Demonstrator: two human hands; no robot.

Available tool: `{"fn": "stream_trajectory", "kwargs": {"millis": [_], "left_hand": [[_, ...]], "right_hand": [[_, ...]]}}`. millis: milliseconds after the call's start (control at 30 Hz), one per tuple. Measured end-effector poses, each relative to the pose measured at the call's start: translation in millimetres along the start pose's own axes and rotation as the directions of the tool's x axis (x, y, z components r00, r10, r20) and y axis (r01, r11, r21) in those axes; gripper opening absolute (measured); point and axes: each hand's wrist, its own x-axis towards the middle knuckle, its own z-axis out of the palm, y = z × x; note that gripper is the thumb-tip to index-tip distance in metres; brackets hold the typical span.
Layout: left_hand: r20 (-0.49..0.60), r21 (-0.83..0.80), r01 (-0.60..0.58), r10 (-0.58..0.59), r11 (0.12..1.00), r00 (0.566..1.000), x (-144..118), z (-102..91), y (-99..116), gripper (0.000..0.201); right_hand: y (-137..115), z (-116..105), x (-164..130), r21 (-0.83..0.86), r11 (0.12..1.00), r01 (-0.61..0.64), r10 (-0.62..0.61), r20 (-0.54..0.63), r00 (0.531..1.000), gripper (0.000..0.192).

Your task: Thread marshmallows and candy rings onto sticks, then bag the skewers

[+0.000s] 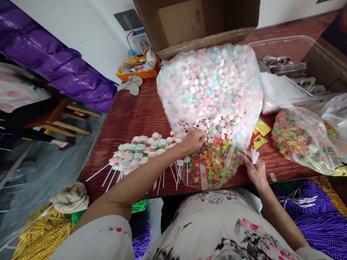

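Head view, left hand: the left hand (193,140) is reaching into the mouth of the big clear plastic bag of pink, white and blue round candies (210,85), fingers curling together on the loose candies there, can't tell if it's actually pinching one.
Head view, right hand: the right hand (255,169) is gripping a small bunch of thin white plastic sticks (254,156), fingers closed tight around them, just beside the bag.
Head view, in front: multicoloured ring-shaped candies (214,162) are lying under the bag's mouth.
Head view, left side: finished pastel candy skewers on white sticks (141,151) are piling up on the reddish-brown wooden table (135,108).
Head view, right side: a second clear bag of ring candies (300,141) is sitting well apart.
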Motion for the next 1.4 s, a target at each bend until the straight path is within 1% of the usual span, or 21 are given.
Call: {"fn": "stream_trajectory", "kwargs": {"millis": [33,100,200,267,333,433,467,500,567,600,633,667,733,800,867,933,1000,1067,1200,1300,1400], "left_hand": [[-0.023,-0.004,0.008,-0.008,1.0,1.0,1.7,0.0,-2.1,0.014],[-0.02,0.03,0.009,-0.008,1.0,1.0,7.6,-1.1,-7.8,0.017],[0.047,0.094,-0.039,0.035,0.995,0.998,16.3,-2.8,-16.0,0.019],[0.063,0.109,-0.052,0.045,0.993,0.997,18.5,-2.9,-18.2,0.019],[0.055,0.142,-0.066,0.059,0.988,0.997,17.7,-2.6,-16.4,0.02],[0.022,0.175,-0.143,0.141,0.974,0.99,13.2,-5.7,-5.5,0.013],[0.007,0.142,-0.163,0.163,0.976,0.987,10.6,-8.5,0.0,0.011],[-0.012,0.066,-0.161,0.163,0.985,0.987,6.9,-12.3,6.3,0.009],[-0.061,-0.21,-0.087,0.076,0.974,0.995,-4.9,-22.5,20.6,0.01],[-0.084,-0.377,-0.036,0.004,0.925,0.996,-13.2,-28.2,28.0,0.009],[-0.099,-0.538,0.007,-0.072,0.843,0.992,-22.9,-33.6,35.3,0.011],[-0.112,-0.673,0.03,-0.142,0.739,0.984,-33.7,-38.1,42.3,0.018],[-0.132,-0.846,0.023,-0.25,0.532,0.959,-56.0,-42.7,54.7,0.033],[-0.175,-0.926,-0.037,-0.34,0.375,0.924,-75.3,-40.3,64.5,0.037],[-0.229,-0.956,-0.121,-0.423,0.267,0.877,-88.7,-32.6,71.8,0.034],[-0.257,-0.965,-0.19,-0.487,0.184,0.835,-96.1,-23.3,76.8,0.034],[-0.271,-0.963,-0.231,-0.523,0.142,0.808,-99.4,-15.7,79.3,0.033],[-0.31,-0.951,-0.266,-0.542,0.16,0.781,-100.6,-10.8,79.2,0.032],[-0.435,-0.899,-0.329,-0.507,0.289,0.744,-101.5,-6.7,73.8,0.031],[-0.508,-0.852,-0.354,-0.45,0.385,0.734,-103.0,-6.6,70.7,0.03],[-0.541,-0.81,-0.331,-0.399,0.484,0.741,-105.8,-8.2,70.3,0.029]], "right_hand": [[-1.0,0.0,0.1,-0.013,1.0,0.012,-0.012,0.002,1.0,0.031],[-2.4,0.0,-0.1,-0.029,0.999,0.027,-0.027,0.003,1.0,0.031],[-3.4,0.1,-0.9,-0.032,0.999,0.031,-0.032,-0.015,0.999,0.029],[-3.8,0.4,-1.3,-0.021,0.999,0.028,-0.029,-0.052,0.998,0.028],[-3.9,1.3,-0.9,0.007,1.0,0.013,-0.012,-0.084,0.996,0.028],[-3.3,3.1,0.6,0.062,0.998,-0.02,0.025,-0.075,0.997,0.03],[-3.1,3.5,1.1,0.081,0.996,-0.025,0.031,-0.07,0.997,0.031],[-3.2,3.7,1.2,0.101,0.995,-0.024,0.032,-0.077,0.997,0.032],[-5.4,3.1,-0.1,0.141,0.99,-0.015,0.032,-0.118,0.992,0.035],[-8.1,2.4,-1.8,0.159,0.987,-0.012,0.034,-0.141,0.989,0.037],[-12.2,1.7,-4.2,0.168,0.986,-0.013,0.04,-0.156,0.987,0.037],[-17.8,1.4,-7.3,0.16,0.987,-0.023,0.048,-0.15,0.988,0.037],[-33.6,3.1,-14.6,0.094,0.995,-0.039,0.045,-0.064,0.997,0.034],[-53.5,9.6,-21.1,0.011,1.0,0.012,-0.013,0.085,0.996,0.028],[-73.9,20.3,-24.5,-0.019,0.99,0.136,-0.128,0.241,0.962,0.024],[-91.1,31.9,-24.5,-0.022,0.969,0.246,-0.222,0.358,0.907,0.03],[-102.6,40.3,-22.6,-0.032,0.953,0.302,-0.26,0.429,0.865,0.039],[-108.2,43.7,-21.0,-0.054,0.945,0.322,-0.261,0.467,0.845,0.045],[-107.8,41.4,-21.9,-0.139,0.937,0.32,-0.194,0.554,0.81,0.056],[-105.2,39.8,-23.0,-0.196,0.928,0.318,-0.152,0.579,0.801,0.06],[-105.2,39.7,-21.5,-0.237,0.927,0.291,-0.1,0.592,0.8,0.056]]}}
